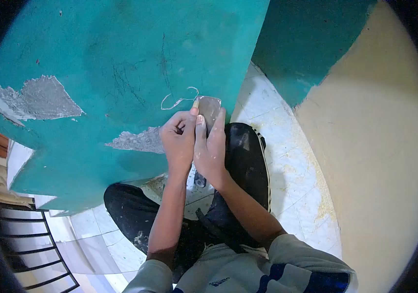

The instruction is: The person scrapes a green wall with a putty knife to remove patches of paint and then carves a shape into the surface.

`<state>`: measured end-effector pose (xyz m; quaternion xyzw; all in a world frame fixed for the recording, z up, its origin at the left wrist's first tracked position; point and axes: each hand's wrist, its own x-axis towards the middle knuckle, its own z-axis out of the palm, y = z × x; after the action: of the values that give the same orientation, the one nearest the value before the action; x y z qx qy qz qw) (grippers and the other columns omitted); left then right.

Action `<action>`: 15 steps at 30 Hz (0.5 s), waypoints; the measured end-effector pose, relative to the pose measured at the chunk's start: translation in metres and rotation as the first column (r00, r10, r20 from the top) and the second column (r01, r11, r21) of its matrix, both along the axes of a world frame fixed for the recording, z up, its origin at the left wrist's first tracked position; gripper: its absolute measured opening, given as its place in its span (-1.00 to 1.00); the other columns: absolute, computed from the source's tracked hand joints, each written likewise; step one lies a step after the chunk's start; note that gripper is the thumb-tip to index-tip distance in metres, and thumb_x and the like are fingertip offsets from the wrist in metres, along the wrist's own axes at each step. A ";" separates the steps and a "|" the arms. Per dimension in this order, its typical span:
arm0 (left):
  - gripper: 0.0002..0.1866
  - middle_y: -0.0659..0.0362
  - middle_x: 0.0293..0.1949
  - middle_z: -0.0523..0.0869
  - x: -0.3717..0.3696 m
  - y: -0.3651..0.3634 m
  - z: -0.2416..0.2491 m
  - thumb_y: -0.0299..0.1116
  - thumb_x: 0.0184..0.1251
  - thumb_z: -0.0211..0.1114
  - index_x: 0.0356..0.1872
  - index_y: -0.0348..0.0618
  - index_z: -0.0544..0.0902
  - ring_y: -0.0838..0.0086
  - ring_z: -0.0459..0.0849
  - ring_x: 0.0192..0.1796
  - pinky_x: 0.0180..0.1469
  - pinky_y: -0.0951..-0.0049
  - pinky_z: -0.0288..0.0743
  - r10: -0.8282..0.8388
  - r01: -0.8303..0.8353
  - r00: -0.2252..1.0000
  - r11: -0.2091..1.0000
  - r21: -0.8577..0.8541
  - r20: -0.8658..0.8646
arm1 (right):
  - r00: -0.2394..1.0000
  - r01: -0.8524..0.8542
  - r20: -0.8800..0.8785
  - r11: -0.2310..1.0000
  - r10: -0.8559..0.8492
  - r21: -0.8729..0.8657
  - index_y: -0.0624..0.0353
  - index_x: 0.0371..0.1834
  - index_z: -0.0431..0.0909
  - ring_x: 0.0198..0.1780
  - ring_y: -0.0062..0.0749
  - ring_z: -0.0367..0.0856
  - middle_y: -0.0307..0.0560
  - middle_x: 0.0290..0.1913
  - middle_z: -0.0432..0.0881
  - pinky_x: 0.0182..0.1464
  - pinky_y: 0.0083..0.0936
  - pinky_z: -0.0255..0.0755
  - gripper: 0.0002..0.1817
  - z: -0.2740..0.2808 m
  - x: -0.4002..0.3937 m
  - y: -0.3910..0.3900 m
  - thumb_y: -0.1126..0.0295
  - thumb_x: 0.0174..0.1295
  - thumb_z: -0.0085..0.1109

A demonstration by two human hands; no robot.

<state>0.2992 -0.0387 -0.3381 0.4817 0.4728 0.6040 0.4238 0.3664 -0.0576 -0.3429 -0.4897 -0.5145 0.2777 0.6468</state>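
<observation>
My right hand (210, 149) grips a grey, flat scraper blade (210, 108) with dusty white edges, held up near the teal wall (106, 53). Pressed alongside it, my left hand (178, 139) is closed, with a small pale yellowish piece (195, 104) at its fingertips; what it is I cannot make out. Just left of the fingertips, a thin white curved line (174, 104) marks the wall. A bare grey patch (135, 140) with ragged paint edges lies beside my left hand. White dust coats my fingers.
Another bare patch (45, 99) is on the wall at left, and cracks (126, 80) run above my hands. My bent knees flank the work spot. White floor tiles (287, 166) carry yellowish crumbs. A cream wall (370, 146) stands at right, black metal bars (28, 249) at lower left.
</observation>
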 end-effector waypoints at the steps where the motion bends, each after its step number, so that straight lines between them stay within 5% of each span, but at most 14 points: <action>1: -0.74 0.37 -0.50 0.60 -0.001 0.001 0.000 -0.32 0.43 0.30 -0.38 -0.34 0.68 0.78 0.44 -0.42 -0.40 0.67 0.31 -0.013 0.013 1.000 1.000 0.009 -0.005 | 1.000 0.003 -0.018 0.999 -0.003 0.036 0.44 0.16 0.18 -0.22 0.27 0.68 0.36 -0.28 0.63 -0.28 -0.13 0.50 -0.63 0.000 -0.001 0.001 0.33 0.51 -0.11; 10: -0.75 0.39 -0.52 0.59 -0.009 -0.001 -0.003 -0.33 0.42 0.31 -0.40 -0.33 0.68 0.79 0.42 -0.43 -0.43 0.66 0.27 -0.027 0.027 1.000 1.000 0.011 0.013 | 0.996 0.014 -0.085 0.999 -0.010 0.042 0.42 0.16 0.19 -0.19 0.04 0.72 0.28 -0.21 0.65 -0.21 -0.21 0.52 -0.64 -0.001 -0.011 -0.002 0.34 0.51 -0.10; 15: -0.75 0.39 -0.52 0.57 -0.009 -0.002 0.002 -0.33 0.42 0.31 -0.42 -0.30 0.68 0.79 0.40 -0.44 -0.44 0.67 0.24 0.022 -0.018 0.998 0.998 0.062 -0.054 | 0.986 -0.052 -0.155 0.998 0.059 0.046 0.42 0.27 0.16 -0.01 -0.12 0.62 0.30 0.01 0.56 -0.03 -0.27 0.48 -0.61 -0.008 -0.012 0.002 0.39 0.51 -0.11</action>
<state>0.2906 -0.0403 -0.3362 0.5061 0.4701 0.6092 0.3896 0.3548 -0.0555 -0.3512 -0.4382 -0.4813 0.3222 0.6874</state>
